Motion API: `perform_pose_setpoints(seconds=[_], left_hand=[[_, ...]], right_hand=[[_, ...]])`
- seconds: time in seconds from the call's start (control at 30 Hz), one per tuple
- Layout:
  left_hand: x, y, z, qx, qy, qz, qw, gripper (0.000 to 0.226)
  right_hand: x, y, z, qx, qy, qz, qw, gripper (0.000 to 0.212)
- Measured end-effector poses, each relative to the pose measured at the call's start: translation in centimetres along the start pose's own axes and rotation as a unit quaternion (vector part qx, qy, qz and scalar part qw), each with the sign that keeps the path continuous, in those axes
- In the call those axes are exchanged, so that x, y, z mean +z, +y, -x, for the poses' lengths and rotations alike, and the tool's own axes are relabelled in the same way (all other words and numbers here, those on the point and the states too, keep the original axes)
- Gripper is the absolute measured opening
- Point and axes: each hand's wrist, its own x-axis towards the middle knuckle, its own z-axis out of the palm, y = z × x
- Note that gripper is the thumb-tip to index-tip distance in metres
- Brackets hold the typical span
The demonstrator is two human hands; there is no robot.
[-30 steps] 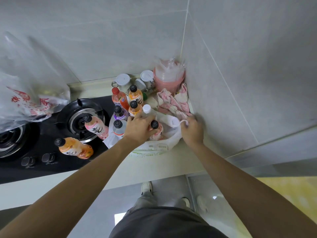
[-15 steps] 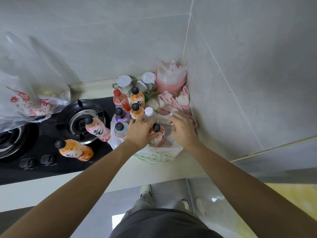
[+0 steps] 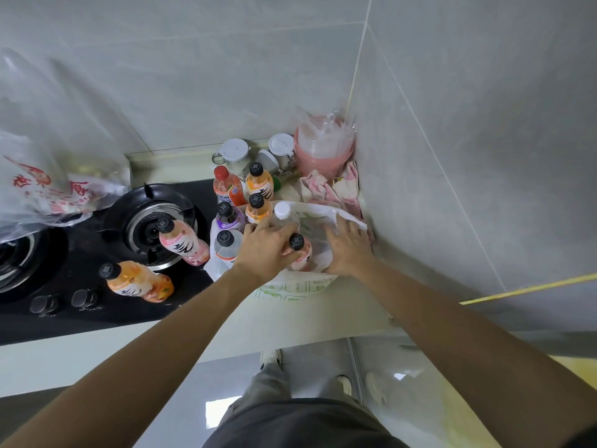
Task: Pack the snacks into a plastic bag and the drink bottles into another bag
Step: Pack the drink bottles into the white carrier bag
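Note:
A white plastic bag (image 3: 292, 287) with green print stands open on the counter near the corner. My left hand (image 3: 266, 250) grips a pink drink bottle (image 3: 302, 255) with a black cap, upright inside the bag. A clear bottle with a white cap (image 3: 283, 212) stands in the bag behind it. My right hand (image 3: 349, 248) lies with straight fingers against the bag's right inner wall. Several more bottles (image 3: 227, 218) stand just left of the bag. One pink bottle (image 3: 184, 242) leans on the burner and an orange one (image 3: 140, 282) lies on the stove.
A clear bag with red print (image 3: 42, 192), holding snacks, sits at the far left on the black gas stove (image 3: 97, 312). White-lidded jars (image 3: 235, 153), stacked pink bowls in plastic (image 3: 323, 147) and a pink cloth (image 3: 326, 189) fill the corner. The tiled wall (image 3: 452, 156) is close on the right.
My right hand let go of the bag's handle, swung in over the bag, and now rests against its right side. My left hand has stayed on the pink bottle in the bag.

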Motion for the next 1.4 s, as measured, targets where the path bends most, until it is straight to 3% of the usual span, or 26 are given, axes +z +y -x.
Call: perform_pose_setpoints(seconds=[0.1,0.17,0.23,0.33,0.43,0.57,0.67,0.77,0.93,1.03,1.17,1.3,1.4], left_hand=[[-0.1,-0.5,0.6,0.018,0.004,-0.016,1.0,0.055],[-0.5,-0.8,1.9,0.028,0.049,-0.021,0.998,0.059],[-0.8,-0.9,4.1,0.042,0.118,-0.019,0.992,0.049],[-0.3,-1.3,8.2,0.09,0.158,-0.009,0.983,0.031],[2.0,-1.9,11.3,0.124,0.088,0.025,0.988,0.027],[4.9,-2.7,11.7,0.093,-0.059,-0.009,0.994,0.049],[5.3,-3.0,10.1,0.062,-0.098,-0.019,0.993,0.053],[5.0,-3.6,9.1,0.019,-0.139,-0.04,0.989,0.049],[3.7,-4.4,9.8,-0.065,-0.234,-0.112,0.964,0.042],[4.2,-5.7,10.5,-0.113,-0.24,-0.126,0.956,0.038],[4.0,-6.1,10.9,-0.182,-0.246,-0.107,0.946,0.037],[3.5,-6.3,10.5,-0.222,-0.234,-0.07,0.944,0.066],[3.3,-6.6,10.1,-0.232,-0.229,-0.042,0.945,0.083]], right_hand=[[-0.9,0.1,2.0,-0.042,0.132,0.004,0.99,0.063],[-0.5,-0.3,3.4,-0.079,0.233,-0.001,0.969,0.032],[0.6,-1.0,4.7,-0.116,0.279,-0.042,0.953,0.017],[2.0,-2.1,6.2,-0.164,0.265,-0.07,0.948,0.008],[2.8,-3.1,7.0,-0.188,0.194,-0.068,0.96,0.013],[2.8,-4.5,7.6,-0.172,0.099,-0.057,0.978,0.026],[2.5,-5.4,7.8,-0.177,0.011,-0.12,0.977,0.021],[1.9,-5.9,8.2,-0.205,-0.066,-0.148,0.965,0.03],[1.8,-5.2,8.5,-0.138,-0.013,-0.014,0.99,0.019],[2.1,-4.4,8.2,-0.072,0.002,0.027,0.997,0.05],[2.2,-4.4,7.8,-0.031,0.016,0.022,0.999,0.075],[1.5,-4.5,7.2,-0.009,-0.001,-0.011,1.0,0.101],[0.9,-4.3,6.9,-0.003,-0.01,-0.029,1.0,0.106]])
